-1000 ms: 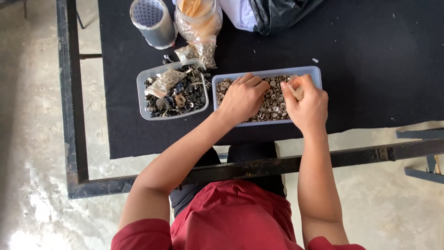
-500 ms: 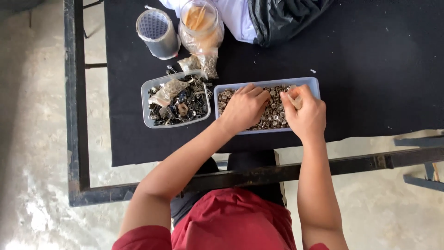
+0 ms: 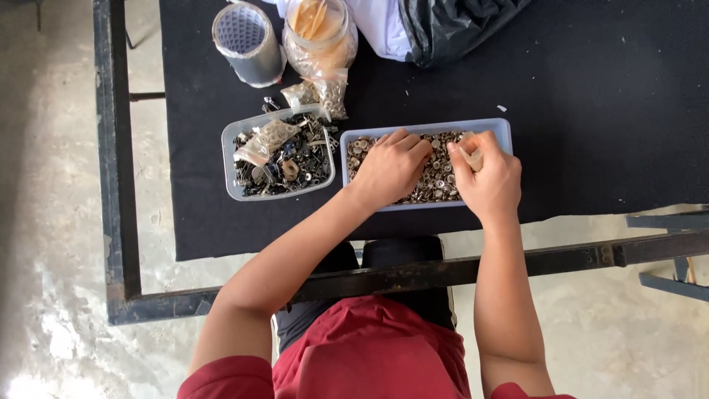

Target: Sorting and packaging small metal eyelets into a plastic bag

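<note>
While my right hand (image 3: 487, 177) rests over the right end of the tray (image 3: 502, 127), its grip is closed: thumb and fingers pinch a small pale piece (image 3: 473, 157) just above the studs (image 3: 436, 181). What that piece is I cannot tell. My left hand (image 3: 390, 166) lies palm down on the studs in the middle of the same tray, fingers curled in and touching them; whether that grip has hold of anything I cannot tell, since the fingertips are buried in the heap. The studs are small round silvery metal bits filling the long pale-blue tray, which sits on the black worktop (image 3: 605, 103) near its front edge.

Just left of the tray, close but apart, stands a clear tub (image 3: 230, 166) of darker mixed metal parts with a crumpled plastic bag on top. Behind the tub lies a small bag (image 3: 325, 94) of more bits, and behind that a jar (image 3: 319, 29) wrapped in clear plastic with orange contents. Beside the jar, to its left, stands a grey cup (image 3: 247, 41) with a mesh pattern inside. A black sack (image 3: 450, 22) and white cloth (image 3: 380, 26) lie at the far edge.
</note>
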